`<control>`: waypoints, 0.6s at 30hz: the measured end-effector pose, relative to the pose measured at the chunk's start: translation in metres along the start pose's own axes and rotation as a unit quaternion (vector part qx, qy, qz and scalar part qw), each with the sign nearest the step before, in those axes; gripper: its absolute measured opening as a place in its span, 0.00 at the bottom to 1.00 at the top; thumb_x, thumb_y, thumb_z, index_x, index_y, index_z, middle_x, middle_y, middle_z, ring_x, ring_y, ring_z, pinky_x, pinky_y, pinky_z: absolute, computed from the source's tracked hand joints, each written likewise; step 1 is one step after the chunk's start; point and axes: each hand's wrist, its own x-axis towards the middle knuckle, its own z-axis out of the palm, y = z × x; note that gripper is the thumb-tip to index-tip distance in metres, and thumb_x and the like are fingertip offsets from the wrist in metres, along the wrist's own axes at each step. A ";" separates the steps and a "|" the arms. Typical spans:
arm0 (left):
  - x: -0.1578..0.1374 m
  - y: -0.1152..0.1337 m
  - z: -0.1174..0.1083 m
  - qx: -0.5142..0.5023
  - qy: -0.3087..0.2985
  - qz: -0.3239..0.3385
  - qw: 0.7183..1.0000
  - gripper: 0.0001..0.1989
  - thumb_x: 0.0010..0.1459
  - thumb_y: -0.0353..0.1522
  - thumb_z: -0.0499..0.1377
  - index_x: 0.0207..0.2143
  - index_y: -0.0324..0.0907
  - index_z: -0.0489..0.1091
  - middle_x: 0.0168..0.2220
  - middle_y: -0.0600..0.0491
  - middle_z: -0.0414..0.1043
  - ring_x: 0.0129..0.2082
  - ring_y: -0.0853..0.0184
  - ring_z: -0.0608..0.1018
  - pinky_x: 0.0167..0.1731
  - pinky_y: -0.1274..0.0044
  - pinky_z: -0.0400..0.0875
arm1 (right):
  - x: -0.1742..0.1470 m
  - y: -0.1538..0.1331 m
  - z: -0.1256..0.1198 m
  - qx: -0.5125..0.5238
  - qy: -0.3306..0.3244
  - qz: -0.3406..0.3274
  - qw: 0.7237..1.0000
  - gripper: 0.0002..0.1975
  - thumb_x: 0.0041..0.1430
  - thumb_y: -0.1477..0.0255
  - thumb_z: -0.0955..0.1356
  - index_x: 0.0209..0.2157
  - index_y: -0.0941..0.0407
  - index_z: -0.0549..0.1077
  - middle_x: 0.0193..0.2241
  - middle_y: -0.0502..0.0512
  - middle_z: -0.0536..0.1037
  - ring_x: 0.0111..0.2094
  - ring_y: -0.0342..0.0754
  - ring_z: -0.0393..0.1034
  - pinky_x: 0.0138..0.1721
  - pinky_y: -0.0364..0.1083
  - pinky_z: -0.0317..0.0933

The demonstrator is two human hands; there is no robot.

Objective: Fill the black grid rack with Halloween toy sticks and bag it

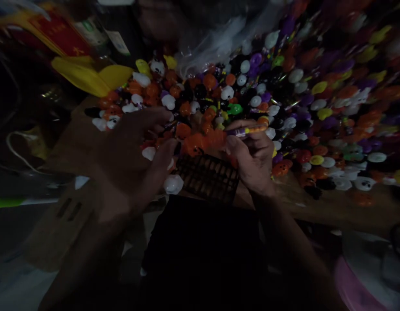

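The purple-and-orange stick sits beyond the far right corner of the dark slotted rack, pinched between the thumb and fingers of the right hand. It should be light and stiff, with a glossy surface that may slip, so a hold around the middle seems best. The left hand, left of the rack, has its fingers parted, apparently grasping nothing, though blur and dimness limit certainty. Small shiny figures crowd the tabletop beyond and right of the rack.
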 end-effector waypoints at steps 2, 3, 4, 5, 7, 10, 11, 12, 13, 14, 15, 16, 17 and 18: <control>0.014 0.008 0.007 -0.016 -0.045 0.017 0.999 0.23 0.69 0.46 0.54 0.59 0.46 0.71 0.53 0.51 0.78 0.47 0.62 0.81 0.45 0.71 0.77 | 0.001 0.003 0.000 0.057 0.002 0.028 0.998 0.08 0.65 0.63 0.72 0.39 0.53 0.78 0.37 0.49 0.79 0.34 0.43 0.75 0.38 0.45 0.73; 0.019 0.010 0.010 -0.032 -0.084 0.016 0.996 0.24 0.69 0.48 0.53 0.60 0.47 0.71 0.51 0.51 0.79 0.44 0.63 0.82 0.40 0.73 0.76 | 0.001 0.005 -0.001 0.081 -0.007 0.043 0.996 0.08 0.63 0.63 0.74 0.39 0.53 0.78 0.34 0.48 0.80 0.32 0.42 0.75 0.37 0.45 0.73; 0.023 0.012 0.013 -0.054 -0.124 0.007 0.991 0.25 0.69 0.50 0.52 0.61 0.49 0.70 0.48 0.52 0.80 0.41 0.63 0.83 0.36 0.75 0.75 | 0.002 0.006 -0.003 0.102 -0.020 0.057 0.993 0.09 0.62 0.63 0.75 0.39 0.52 0.79 0.31 0.47 0.80 0.31 0.42 0.76 0.36 0.44 0.73; 0.025 0.012 0.016 -0.079 -0.151 -0.003 0.985 0.26 0.69 0.51 0.52 0.61 0.49 0.70 0.42 0.53 0.81 0.37 0.64 0.83 0.33 0.76 0.74 | 0.002 0.007 -0.006 0.118 -0.037 0.070 0.990 0.09 0.61 0.63 0.75 0.40 0.52 0.79 0.29 0.46 0.79 0.29 0.42 0.76 0.34 0.43 0.72; 0.029 0.009 0.019 -0.126 -0.180 -0.026 0.975 0.27 0.68 0.51 0.53 0.60 0.47 0.72 0.31 0.54 0.79 0.29 0.66 0.80 0.28 0.77 0.71 | 0.001 0.008 -0.012 0.122 -0.074 0.080 0.986 0.10 0.60 0.63 0.76 0.40 0.53 0.79 0.27 0.46 0.80 0.27 0.42 0.77 0.32 0.43 0.72; 0.031 0.004 0.026 -0.139 -0.168 -0.050 0.975 0.26 0.66 0.50 0.54 0.56 0.43 0.75 0.21 0.57 0.72 0.22 0.67 0.75 0.23 0.77 0.67 | 0.000 0.004 -0.018 0.018 -0.124 0.033 0.992 0.08 0.63 0.64 0.74 0.40 0.54 0.80 0.32 0.50 0.83 0.31 0.44 0.79 0.34 0.43 0.71; 0.032 0.003 0.028 -0.129 -0.157 -0.051 0.978 0.26 0.66 0.50 0.54 0.54 0.43 0.76 0.21 0.57 0.72 0.22 0.67 0.75 0.23 0.77 0.66 | 0.000 0.003 -0.018 -0.048 -0.141 0.008 0.989 0.08 0.64 0.65 0.73 0.41 0.55 0.80 0.34 0.52 0.84 0.33 0.46 0.79 0.36 0.44 0.71; 0.033 0.002 0.030 -0.110 -0.146 -0.045 0.982 0.25 0.65 0.50 0.55 0.51 0.43 0.77 0.23 0.56 0.73 0.23 0.67 0.75 0.23 0.77 0.66 | 0.000 0.002 -0.017 -0.126 -0.159 -0.014 0.979 0.08 0.66 0.66 0.72 0.43 0.55 0.80 0.37 0.54 0.84 0.37 0.48 0.79 0.39 0.45 0.71; 0.034 0.003 0.032 -0.082 -0.138 -0.033 0.986 0.24 0.65 0.50 0.56 0.49 0.43 0.78 0.25 0.55 0.75 0.24 0.67 0.76 0.25 0.77 0.68 | -0.001 0.002 -0.015 -0.206 -0.177 -0.027 0.962 0.09 0.68 0.67 0.70 0.45 0.55 0.80 0.40 0.57 0.84 0.40 0.50 0.79 0.44 0.48 0.70; 0.035 0.005 0.033 -0.046 -0.133 -0.015 0.990 0.23 0.65 0.50 0.56 0.48 0.43 0.78 0.28 0.53 0.77 0.27 0.65 0.78 0.28 0.76 0.69 | -0.002 0.003 -0.012 -0.280 -0.194 -0.031 0.940 0.10 0.70 0.67 0.68 0.46 0.56 0.80 0.41 0.59 0.84 0.43 0.52 0.78 0.49 0.50 0.69; 0.036 0.007 0.033 -0.003 -0.129 0.005 0.992 0.24 0.65 0.50 0.57 0.50 0.43 0.78 0.31 0.52 0.79 0.30 0.64 0.79 0.32 0.75 0.71 | -0.004 0.005 -0.010 -0.340 -0.204 -0.026 0.918 0.11 0.71 0.67 0.67 0.47 0.56 0.79 0.42 0.60 0.84 0.46 0.54 0.77 0.53 0.53 0.67; 0.037 0.010 0.031 0.038 -0.122 0.027 0.991 0.25 0.65 0.50 0.57 0.53 0.43 0.76 0.34 0.50 0.80 0.34 0.61 0.80 0.36 0.73 0.73 | -0.007 0.008 -0.007 -0.379 -0.206 -0.016 0.902 0.12 0.71 0.66 0.66 0.47 0.56 0.79 0.42 0.61 0.83 0.47 0.56 0.76 0.55 0.55 0.65; 0.037 0.013 0.029 0.073 -0.112 0.046 0.990 0.27 0.66 0.50 0.57 0.58 0.43 0.73 0.38 0.49 0.81 0.38 0.59 0.81 0.40 0.71 0.74 | -0.012 0.013 -0.005 -0.395 -0.200 -0.004 0.896 0.12 0.71 0.66 0.66 0.46 0.56 0.79 0.43 0.62 0.83 0.48 0.56 0.75 0.56 0.56 0.64; 0.037 0.015 0.027 0.097 -0.097 0.062 0.989 0.28 0.67 0.49 0.55 0.63 0.44 0.68 0.41 0.48 0.81 0.42 0.57 0.81 0.44 0.68 0.75 | -0.018 0.018 -0.003 -0.389 -0.185 0.008 0.902 0.12 0.71 0.66 0.66 0.44 0.56 0.79 0.44 0.62 0.82 0.48 0.56 0.75 0.55 0.55 0.64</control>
